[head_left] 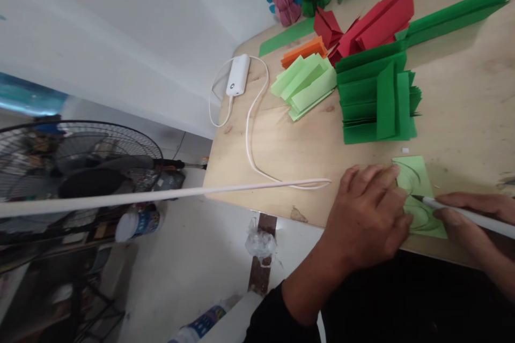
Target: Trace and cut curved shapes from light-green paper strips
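Note:
A small light green paper [423, 172] with dark curved lines drawn on it lies near the table's front edge. My left hand [368, 214] presses down on its left side with fingers bent, hiding part of the drawing. My right hand [475, 217] is closed around a white pen [475, 216], whose dark tip touches the paper near its middle. Just beyond the paper rests a tiny white piece [405, 150]. Folded dark green papers [378, 99] stand in a bunch past my hands.
Light green folded strips [308, 83], orange strips [304, 52] and red folded paper [378, 24] lie farther back. Paper figures [285, 2] stand by the wall. A white cable [249, 139] runs from a power bank [238, 75] across the table [225, 163]. A fan [80, 171] is at left.

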`<state>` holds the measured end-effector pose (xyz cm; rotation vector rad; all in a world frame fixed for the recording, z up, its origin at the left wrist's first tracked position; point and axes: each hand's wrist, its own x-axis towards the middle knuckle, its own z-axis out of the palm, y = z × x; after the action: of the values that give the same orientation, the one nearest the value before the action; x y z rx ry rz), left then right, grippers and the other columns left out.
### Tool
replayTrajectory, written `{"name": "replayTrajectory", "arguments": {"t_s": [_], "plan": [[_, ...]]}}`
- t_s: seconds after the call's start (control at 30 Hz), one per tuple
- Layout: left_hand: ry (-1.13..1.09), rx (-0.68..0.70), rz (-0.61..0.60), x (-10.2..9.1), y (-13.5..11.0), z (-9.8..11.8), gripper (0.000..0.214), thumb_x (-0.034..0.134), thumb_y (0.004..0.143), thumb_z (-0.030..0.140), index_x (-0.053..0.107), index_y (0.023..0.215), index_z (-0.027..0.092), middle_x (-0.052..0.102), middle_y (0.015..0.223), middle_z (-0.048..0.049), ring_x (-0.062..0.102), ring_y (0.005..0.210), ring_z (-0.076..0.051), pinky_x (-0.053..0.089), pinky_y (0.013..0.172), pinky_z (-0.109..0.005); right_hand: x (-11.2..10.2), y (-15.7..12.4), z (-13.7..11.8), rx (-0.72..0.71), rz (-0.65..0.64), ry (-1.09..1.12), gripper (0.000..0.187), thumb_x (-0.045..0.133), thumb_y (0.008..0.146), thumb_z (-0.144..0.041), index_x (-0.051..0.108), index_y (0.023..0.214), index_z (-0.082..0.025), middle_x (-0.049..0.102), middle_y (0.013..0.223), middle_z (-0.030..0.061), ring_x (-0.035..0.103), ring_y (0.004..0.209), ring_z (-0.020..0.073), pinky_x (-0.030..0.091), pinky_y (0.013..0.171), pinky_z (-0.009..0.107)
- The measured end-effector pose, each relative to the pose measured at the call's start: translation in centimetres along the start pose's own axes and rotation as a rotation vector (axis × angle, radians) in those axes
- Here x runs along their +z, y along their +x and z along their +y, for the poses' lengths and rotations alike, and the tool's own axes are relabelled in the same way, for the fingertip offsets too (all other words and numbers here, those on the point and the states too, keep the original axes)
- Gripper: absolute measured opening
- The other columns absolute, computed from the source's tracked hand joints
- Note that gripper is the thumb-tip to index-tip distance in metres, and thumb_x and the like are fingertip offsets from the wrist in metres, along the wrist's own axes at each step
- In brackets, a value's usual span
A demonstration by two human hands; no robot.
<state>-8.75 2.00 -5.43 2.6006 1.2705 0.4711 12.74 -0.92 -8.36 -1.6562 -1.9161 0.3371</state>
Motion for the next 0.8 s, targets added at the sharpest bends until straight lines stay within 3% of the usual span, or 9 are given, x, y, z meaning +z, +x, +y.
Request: {"name": "replayTrajectory", "arguments": {"t_s": [0.17, 0.43, 0.8], "plan": [[-0.013, 0.002, 0.019, 0.1, 0.0, 0.0, 0.03, 0.044, 0.091, 0.036, 0.061, 0.105, 0.016, 0.052, 0.14, -0.0081, 0.039, 0.133, -0.023, 0.028, 0.112, -0.042, -0.1, 0.3, -0.5, -0.128, -0.002, -0.093, 0.026, 0.048, 0.081, -0.049, 0.064, 0.093, -0.032, 0.07, 0.083, -0.0015, 0.065, 0.065, 0.0199, 0.046, 0.053, 0.031], [-0.005, -0.006, 0.007, 0.1, 0.0, 0.0, 0.031, 0.042, 0.091, 0.035, 0.06, 0.107, 0.016, 0.051, 0.141, -0.0072, 0.039, 0.133, -0.023, 0.028, 0.113, -0.042, -0.6, 1.0, -2.5, -0.072, -0.022, -0.096, 0.024, 0.043, 0.085, -0.046, 0.061, 0.095, -0.033, 0.07, 0.08, -0.0015, 0.061, 0.058, 0.0203, 0.04, 0.047, 0.033], [-0.005, -0.001, -0.003, 0.0, 0.0, 0.0, 0.03, 0.044, 0.09, 0.036, 0.06, 0.107, 0.016, 0.052, 0.139, -0.0088, 0.039, 0.133, -0.023, 0.029, 0.112, -0.043, -0.5, 1.0, -2.9, -0.014, -0.025, -0.12, 0.03, 0.041, 0.086, -0.053, 0.062, 0.092, -0.033, 0.07, 0.077, -0.0011, 0.06, 0.054, 0.0196, 0.04, 0.048, 0.034]]}}
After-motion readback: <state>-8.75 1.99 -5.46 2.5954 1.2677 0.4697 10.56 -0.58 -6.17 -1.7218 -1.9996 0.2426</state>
